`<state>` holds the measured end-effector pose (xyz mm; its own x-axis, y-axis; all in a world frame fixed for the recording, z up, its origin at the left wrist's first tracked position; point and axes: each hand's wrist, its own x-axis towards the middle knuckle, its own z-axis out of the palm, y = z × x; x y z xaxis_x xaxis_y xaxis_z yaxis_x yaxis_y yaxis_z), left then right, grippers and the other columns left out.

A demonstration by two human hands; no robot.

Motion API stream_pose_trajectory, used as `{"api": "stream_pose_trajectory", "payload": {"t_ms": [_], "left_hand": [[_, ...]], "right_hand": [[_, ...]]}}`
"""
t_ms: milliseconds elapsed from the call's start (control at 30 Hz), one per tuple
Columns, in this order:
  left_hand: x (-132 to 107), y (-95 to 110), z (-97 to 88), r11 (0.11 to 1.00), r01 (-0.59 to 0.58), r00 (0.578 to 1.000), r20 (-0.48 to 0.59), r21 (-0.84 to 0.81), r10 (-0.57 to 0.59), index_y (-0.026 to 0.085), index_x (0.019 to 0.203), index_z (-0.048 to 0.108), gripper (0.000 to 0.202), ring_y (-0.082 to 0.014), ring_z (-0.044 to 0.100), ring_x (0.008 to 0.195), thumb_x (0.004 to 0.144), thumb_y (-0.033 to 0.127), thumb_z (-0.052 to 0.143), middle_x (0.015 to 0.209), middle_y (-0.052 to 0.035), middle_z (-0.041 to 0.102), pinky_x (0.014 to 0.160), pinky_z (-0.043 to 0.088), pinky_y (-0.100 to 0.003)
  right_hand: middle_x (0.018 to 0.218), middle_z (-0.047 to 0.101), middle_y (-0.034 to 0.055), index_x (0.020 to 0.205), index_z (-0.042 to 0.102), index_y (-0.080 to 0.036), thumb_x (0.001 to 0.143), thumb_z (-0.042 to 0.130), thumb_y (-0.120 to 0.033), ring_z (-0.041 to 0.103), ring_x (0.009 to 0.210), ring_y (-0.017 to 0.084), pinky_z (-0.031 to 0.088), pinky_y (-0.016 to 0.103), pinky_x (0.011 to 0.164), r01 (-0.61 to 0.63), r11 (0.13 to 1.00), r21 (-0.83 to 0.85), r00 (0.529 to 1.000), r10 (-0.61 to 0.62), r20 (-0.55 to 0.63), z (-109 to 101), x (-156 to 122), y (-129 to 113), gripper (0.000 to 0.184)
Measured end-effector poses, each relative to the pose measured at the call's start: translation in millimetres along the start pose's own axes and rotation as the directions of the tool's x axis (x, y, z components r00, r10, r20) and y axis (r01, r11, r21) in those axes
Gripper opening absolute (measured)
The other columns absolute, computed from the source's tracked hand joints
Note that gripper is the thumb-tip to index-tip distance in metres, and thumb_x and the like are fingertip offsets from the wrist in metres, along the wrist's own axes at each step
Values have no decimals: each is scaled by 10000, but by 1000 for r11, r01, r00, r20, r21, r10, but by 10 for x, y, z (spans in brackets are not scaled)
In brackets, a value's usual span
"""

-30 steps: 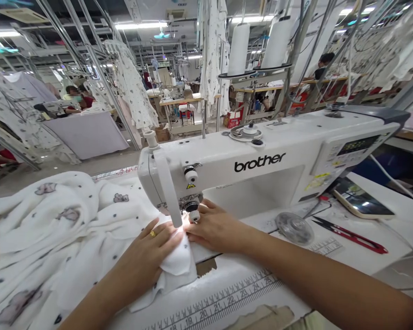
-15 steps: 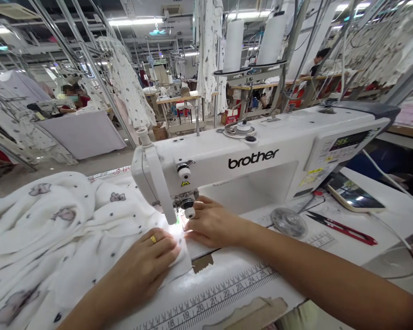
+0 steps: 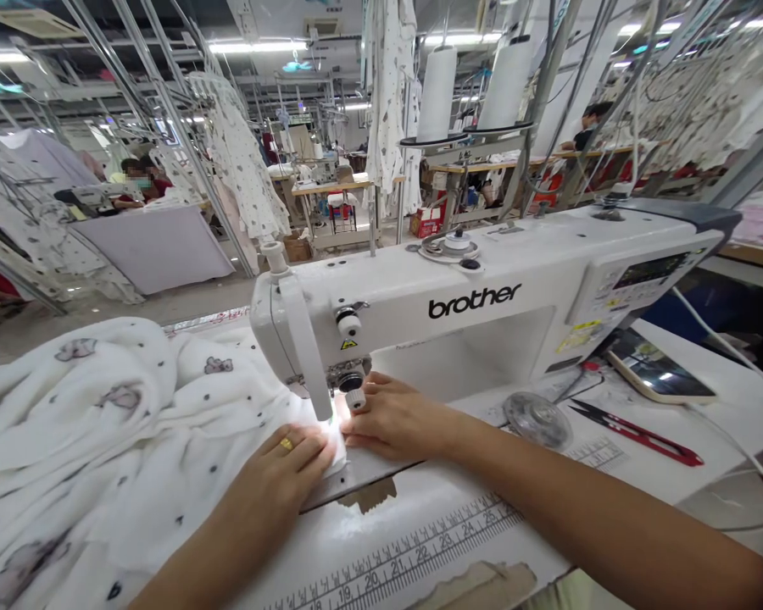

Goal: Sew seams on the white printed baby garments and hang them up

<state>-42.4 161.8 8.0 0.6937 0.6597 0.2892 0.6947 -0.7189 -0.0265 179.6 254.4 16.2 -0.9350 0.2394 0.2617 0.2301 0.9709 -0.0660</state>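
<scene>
White fabric [image 3: 197, 407] with small dots and grey animal prints lies gathered on the left and runs under the needle area of a white sewing machine [image 3: 381, 292]. My left hand [image 3: 286, 466], with a yellow ring, presses on the fabric just in front of the needle, its fingers close together and closed on the cloth. Beside the presser area, my right hand [image 3: 394, 417] is closed at the fabric's edge, fingertips partly hidden behind the machine head. A bright lamp spot washes out the cloth between the hands, and the needle itself cannot be made out.
Red-handled thread snips [image 3: 639, 432], a clear round disc [image 3: 537, 419] and a phone [image 3: 658, 364] lie to the right. A printed ruler scale [image 3: 413, 555] runs along the front. Thread cones [image 3: 437, 95] stand behind the machine. Co-workers sit farther back.
The fabric's near edge has drawn in toward the needle, baring more of the table and brown patch in front. Both hands stay close to the needle. The view has shifted slightly.
</scene>
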Motion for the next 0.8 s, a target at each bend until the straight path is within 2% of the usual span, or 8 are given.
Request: {"api": "stream_pose_trajectory", "payload": {"t_ms": [200,400,533,600,700,800], "left_hand": [[5,-70,-4,993,72,997,19,-89,-70,175,1143,591,367,-239,585,1036,895,-2,387,1119,-75,654,877,517,-405],[-1,-38,0,984,121,993,1,-131,-122,194,1120,585,295,-224,587,1048,944,70,383,1115,-58,659,940,486,-433],[7,-7,-14,980,146,988,-26,-133,-150,206,1081,612,261,-206,602,1018,956,117,400,1057,-46,671,980,464,-439],[15,6,-24,977,157,985,-43,-145,-165,209,1048,621,246,-195,606,993,966,133,402,1017,-40,674,986,452,-434],[33,33,-43,964,192,975,-76,-183,-209,206,993,620,224,-192,593,947,971,144,405,983,-40,665,906,466,-406],[59,81,-51,945,246,952,-127,-218,-277,192,902,609,219,-189,562,863,963,129,408,903,-38,645,823,449,-395]], "right_hand": [[815,671,14,870,680,-180,986,517,-312,523,769,156,328,324,916,30,1000,-1,999,-30,-18,-26,-13,-3,239],[818,650,-15,924,690,-203,958,554,-286,519,737,148,310,321,959,130,990,53,991,-131,9,-51,-26,-3,163],[807,636,-16,883,696,-216,949,573,-283,512,727,144,312,319,947,131,989,75,990,-135,43,-57,-30,-3,155],[813,635,-21,927,701,-226,947,582,-286,513,726,139,310,319,949,141,986,92,989,-145,39,-55,-30,-2,135],[850,643,-25,1023,692,-230,956,583,-307,516,719,129,318,313,937,167,979,121,985,-171,30,-47,-26,-10,150],[847,634,-15,1036,682,-220,972,562,-329,513,711,131,331,312,903,170,979,108,984,-175,35,-38,-20,-40,175]]}}
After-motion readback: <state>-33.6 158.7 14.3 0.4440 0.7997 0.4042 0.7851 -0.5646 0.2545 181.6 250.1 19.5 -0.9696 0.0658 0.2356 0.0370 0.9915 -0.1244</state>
